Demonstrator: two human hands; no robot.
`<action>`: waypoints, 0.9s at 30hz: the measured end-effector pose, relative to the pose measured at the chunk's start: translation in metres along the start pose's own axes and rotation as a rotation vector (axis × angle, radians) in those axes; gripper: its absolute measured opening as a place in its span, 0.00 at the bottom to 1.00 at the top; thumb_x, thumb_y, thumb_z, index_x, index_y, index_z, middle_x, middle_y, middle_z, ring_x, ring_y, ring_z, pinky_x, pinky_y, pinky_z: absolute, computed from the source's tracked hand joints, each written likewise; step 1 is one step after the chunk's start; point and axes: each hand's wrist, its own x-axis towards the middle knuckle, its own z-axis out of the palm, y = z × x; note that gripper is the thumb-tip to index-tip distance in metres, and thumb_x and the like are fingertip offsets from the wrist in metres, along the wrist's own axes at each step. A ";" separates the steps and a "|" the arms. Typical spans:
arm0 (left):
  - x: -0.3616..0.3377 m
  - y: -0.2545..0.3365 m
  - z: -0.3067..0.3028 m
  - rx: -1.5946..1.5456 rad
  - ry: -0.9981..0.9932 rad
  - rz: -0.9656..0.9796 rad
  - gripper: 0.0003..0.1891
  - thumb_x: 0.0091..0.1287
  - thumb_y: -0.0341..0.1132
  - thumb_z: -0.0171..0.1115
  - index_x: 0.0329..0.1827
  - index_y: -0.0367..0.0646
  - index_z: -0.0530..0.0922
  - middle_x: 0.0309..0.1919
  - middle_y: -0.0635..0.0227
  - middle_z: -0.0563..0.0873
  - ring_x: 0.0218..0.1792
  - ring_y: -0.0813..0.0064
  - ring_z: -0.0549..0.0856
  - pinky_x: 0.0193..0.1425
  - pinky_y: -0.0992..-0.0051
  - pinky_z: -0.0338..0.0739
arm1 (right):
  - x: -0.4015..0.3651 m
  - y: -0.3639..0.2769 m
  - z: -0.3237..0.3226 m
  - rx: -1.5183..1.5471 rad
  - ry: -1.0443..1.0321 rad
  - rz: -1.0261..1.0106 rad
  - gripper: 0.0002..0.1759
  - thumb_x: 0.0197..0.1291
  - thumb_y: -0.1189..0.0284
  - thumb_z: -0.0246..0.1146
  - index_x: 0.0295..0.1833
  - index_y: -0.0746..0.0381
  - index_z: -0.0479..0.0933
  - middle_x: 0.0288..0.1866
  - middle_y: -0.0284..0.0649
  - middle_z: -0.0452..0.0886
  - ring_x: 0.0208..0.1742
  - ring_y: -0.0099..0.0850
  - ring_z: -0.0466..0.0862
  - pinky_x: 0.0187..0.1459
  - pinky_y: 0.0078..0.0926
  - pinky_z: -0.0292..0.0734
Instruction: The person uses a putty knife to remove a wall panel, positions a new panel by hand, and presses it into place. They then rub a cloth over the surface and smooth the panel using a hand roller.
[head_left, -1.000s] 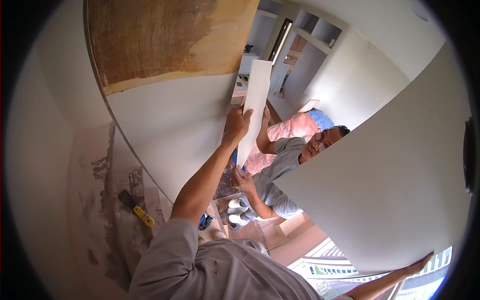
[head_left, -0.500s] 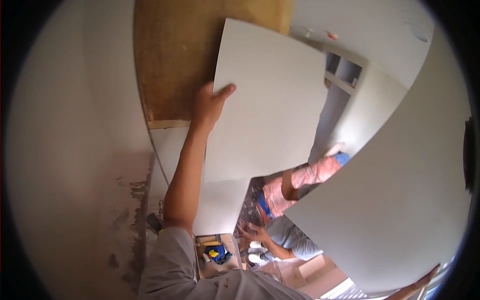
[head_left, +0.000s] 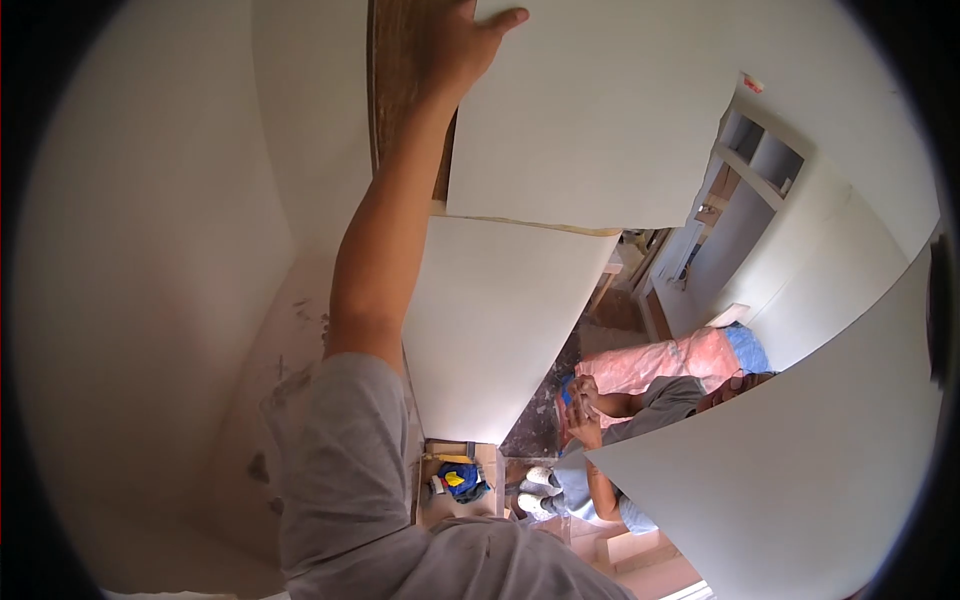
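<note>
Near the top of the view, my left hand point(head_left: 468, 50) grips the left edge of a thin white sheet point(head_left: 590, 120), thumb on its front face and fingers partly hidden behind it. Brown wood point(head_left: 400, 70) shows behind that edge. The sheet's bottom edge meets a white panel point(head_left: 500, 310) below, and whether the two touch is hard to tell. My right hand is out of view. A large white panel point(head_left: 800, 450) fills the lower right, close to me.
A person's joined hands point(head_left: 585, 415) and pale shoes point(head_left: 540, 490) show below, partly behind the large panel. A pink bundle point(head_left: 650, 360) lies beyond. An open box point(head_left: 490, 460) holds blue and yellow items. A smudged white wall point(head_left: 190, 330) stands at left.
My left hand and the sheet have moved up in view, and the sheet now covers more of the brown wood. The co-worker's hands have come together. A hand at lower right has left view.
</note>
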 end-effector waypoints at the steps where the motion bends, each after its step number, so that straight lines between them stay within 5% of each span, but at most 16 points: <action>1: 0.000 0.006 0.001 0.033 0.022 0.068 0.20 0.70 0.42 0.69 0.61 0.40 0.83 0.50 0.54 0.90 0.51 0.65 0.88 0.61 0.65 0.79 | 0.001 0.000 0.002 -0.006 -0.004 -0.007 0.38 0.74 0.46 0.49 0.70 0.70 0.70 0.70 0.53 0.73 0.66 0.42 0.77 0.66 0.41 0.75; 4: 0.004 0.019 -0.007 0.010 0.098 0.015 0.22 0.69 0.42 0.70 0.58 0.33 0.82 0.48 0.56 0.90 0.49 0.69 0.88 0.59 0.65 0.79 | 0.001 -0.002 -0.002 -0.009 -0.001 -0.020 0.39 0.74 0.45 0.49 0.70 0.71 0.70 0.69 0.54 0.73 0.66 0.43 0.77 0.65 0.42 0.75; 7: 0.016 -0.002 -0.005 0.098 0.177 0.245 0.20 0.71 0.37 0.67 0.58 0.32 0.81 0.46 0.54 0.90 0.45 0.64 0.90 0.52 0.65 0.83 | 0.002 -0.003 -0.003 -0.014 -0.006 -0.026 0.39 0.73 0.45 0.50 0.70 0.71 0.70 0.69 0.55 0.74 0.65 0.43 0.78 0.65 0.42 0.75; 10: 0.018 -0.010 -0.004 0.014 0.146 0.226 0.26 0.64 0.48 0.74 0.56 0.35 0.82 0.43 0.60 0.90 0.42 0.70 0.86 0.51 0.69 0.79 | 0.001 0.001 -0.001 -0.009 0.004 -0.032 0.40 0.73 0.45 0.50 0.70 0.71 0.70 0.69 0.55 0.74 0.65 0.43 0.78 0.65 0.43 0.76; 19: 0.016 0.001 0.020 0.367 0.468 0.289 0.33 0.65 0.46 0.73 0.68 0.35 0.75 0.56 0.47 0.84 0.58 0.53 0.83 0.62 0.61 0.77 | -0.008 0.023 -0.016 -0.002 0.046 -0.058 0.41 0.72 0.44 0.52 0.69 0.73 0.70 0.68 0.57 0.74 0.64 0.44 0.79 0.64 0.45 0.76; 22: 0.010 0.009 0.019 0.525 0.393 0.149 0.36 0.66 0.47 0.72 0.72 0.36 0.71 0.55 0.45 0.82 0.58 0.51 0.82 0.60 0.59 0.78 | -0.006 0.027 -0.014 -0.017 0.042 -0.080 0.42 0.71 0.43 0.52 0.68 0.73 0.70 0.68 0.57 0.74 0.63 0.45 0.79 0.63 0.46 0.77; 25: 0.012 -0.001 0.025 0.688 0.477 0.274 0.31 0.66 0.46 0.72 0.69 0.41 0.76 0.46 0.54 0.80 0.44 0.56 0.84 0.50 0.63 0.82 | -0.006 0.028 -0.011 -0.022 0.035 -0.096 0.42 0.71 0.43 0.53 0.68 0.73 0.71 0.68 0.58 0.74 0.63 0.45 0.79 0.63 0.46 0.77; 27: 0.014 -0.004 0.030 0.655 0.471 0.246 0.28 0.67 0.45 0.70 0.69 0.45 0.77 0.47 0.56 0.77 0.44 0.59 0.82 0.48 0.64 0.82 | -0.008 0.031 -0.011 -0.026 0.036 -0.103 0.42 0.70 0.43 0.53 0.68 0.74 0.71 0.68 0.58 0.74 0.63 0.45 0.79 0.63 0.47 0.77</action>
